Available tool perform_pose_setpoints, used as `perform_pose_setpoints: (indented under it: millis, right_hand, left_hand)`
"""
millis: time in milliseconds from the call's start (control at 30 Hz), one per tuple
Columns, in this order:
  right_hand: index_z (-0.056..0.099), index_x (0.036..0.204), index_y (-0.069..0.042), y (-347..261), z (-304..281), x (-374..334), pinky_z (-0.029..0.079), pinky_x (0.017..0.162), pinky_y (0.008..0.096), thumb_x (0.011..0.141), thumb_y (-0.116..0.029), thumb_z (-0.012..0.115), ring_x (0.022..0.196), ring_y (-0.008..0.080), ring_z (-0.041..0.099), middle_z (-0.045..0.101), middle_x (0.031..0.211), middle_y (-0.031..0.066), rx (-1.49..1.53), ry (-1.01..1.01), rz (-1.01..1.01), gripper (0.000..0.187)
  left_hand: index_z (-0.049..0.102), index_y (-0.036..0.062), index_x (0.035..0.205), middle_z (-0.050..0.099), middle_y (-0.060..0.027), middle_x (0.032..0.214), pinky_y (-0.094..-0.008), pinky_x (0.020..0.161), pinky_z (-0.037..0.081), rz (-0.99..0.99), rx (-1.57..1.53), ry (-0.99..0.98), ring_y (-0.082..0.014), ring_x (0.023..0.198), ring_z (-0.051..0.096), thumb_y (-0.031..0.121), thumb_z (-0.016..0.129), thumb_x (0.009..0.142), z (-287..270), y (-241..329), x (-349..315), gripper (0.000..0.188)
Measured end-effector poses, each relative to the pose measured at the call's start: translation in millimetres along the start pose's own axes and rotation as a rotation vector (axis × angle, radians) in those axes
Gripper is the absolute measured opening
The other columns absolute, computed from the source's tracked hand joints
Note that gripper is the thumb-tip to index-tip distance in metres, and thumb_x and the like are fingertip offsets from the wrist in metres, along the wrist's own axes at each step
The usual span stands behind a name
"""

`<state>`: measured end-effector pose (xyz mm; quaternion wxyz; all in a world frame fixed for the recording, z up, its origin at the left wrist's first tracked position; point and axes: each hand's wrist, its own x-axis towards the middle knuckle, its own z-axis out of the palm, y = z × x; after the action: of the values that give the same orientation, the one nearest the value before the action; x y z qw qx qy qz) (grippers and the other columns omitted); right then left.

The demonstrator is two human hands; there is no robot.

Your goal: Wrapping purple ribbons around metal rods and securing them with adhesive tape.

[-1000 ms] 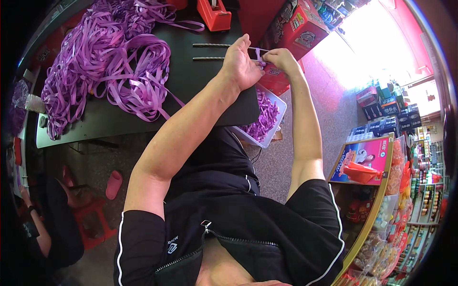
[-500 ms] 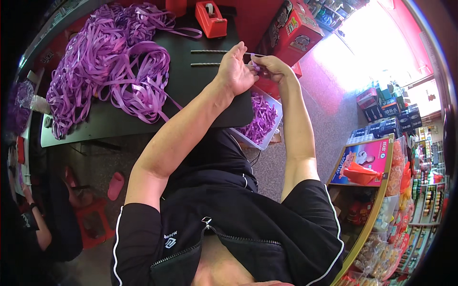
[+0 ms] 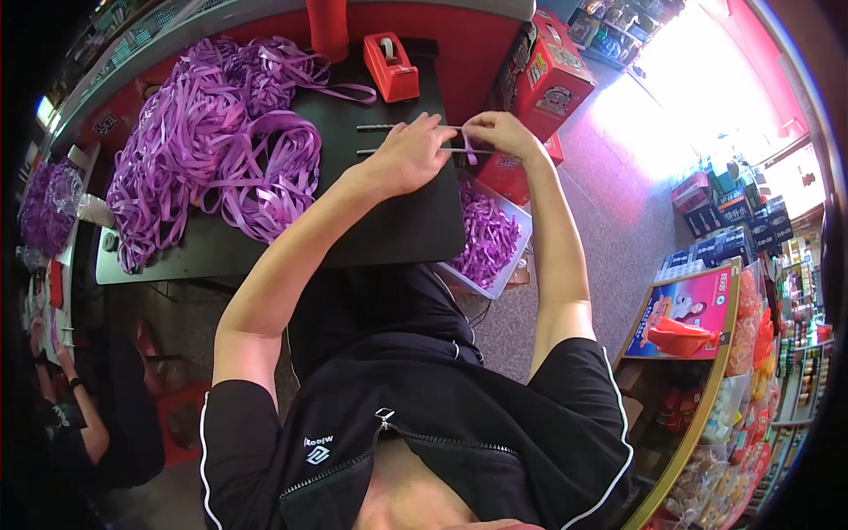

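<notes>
Two thin metal rods (image 3: 374, 151) lie side by side on the black table (image 3: 389, 221) and stick out past its right edge. My left hand (image 3: 412, 154) rests over the rods with its fingers stretched out, covering part of them. Just right of it, my right hand (image 3: 502, 134) pinches a short purple ribbon (image 3: 471, 148) that hangs in a loop at the rods. A big tangled heap of purple ribbon (image 3: 190, 146) covers the table's left side. Below the right edge, a clear plastic bin (image 3: 523, 238) holds many short folded purple ribbon pieces (image 3: 484, 231).
A red tape dispenser (image 3: 389, 72) and a red cylinder (image 3: 327, 26) stand at the table's back. Red boxes (image 3: 552, 75) are stacked beyond the right edge. A glass-fronted counter (image 3: 707, 380) with packaged goods is at the right. Another person (image 3: 97, 415) sits at far left.
My left hand has moved left and flattened over the rods, apart from my right hand. The ribbon now hangs visibly from my right fingers. The whole view has shifted slightly.
</notes>
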<state>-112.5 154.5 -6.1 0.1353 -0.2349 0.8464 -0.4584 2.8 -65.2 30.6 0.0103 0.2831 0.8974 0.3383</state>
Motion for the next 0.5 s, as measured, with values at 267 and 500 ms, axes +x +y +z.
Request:
perform_pose_setpoints:
  millis: [267, 500]
  right_hand:
    - [0.064, 0.097, -0.001, 5.6, -1.9, 10.3, 0.052, 0.065, 0.0239, 0.081, -0.014, 0.069, 0.071, 0.0113, 0.064, 0.067, 0.084, 0.0054, 0.542, -0.113, 0.301, 0.021]
    - [0.063, 0.099, -0.002, 10.6, -3.3, 5.9, 0.05, 0.065, 0.0252, 0.083, -0.022, 0.068, 0.075, 0.0125, 0.065, 0.068, 0.086, 0.0055, 0.555, -0.096, 0.31, 0.026]
  left_hand:
    - [0.04, 0.0163, 0.138, 0.029, -0.0183, 0.146, -0.0537, 0.11, 0.017, 0.085, 0.605, 0.179, -0.0336, 0.136, 0.026, 0.047, 0.038, 0.093, 30.5, -42.6, -6.1, 0.055]
    - [0.037, 0.0176, 0.14, 0.026, -0.0157, 0.148, -0.0508, 0.111, 0.016, 0.03, 0.574, 0.124, -0.03, 0.138, 0.022, 0.045, 0.037, 0.094, 26.1, -37.3, -6.8, 0.053]
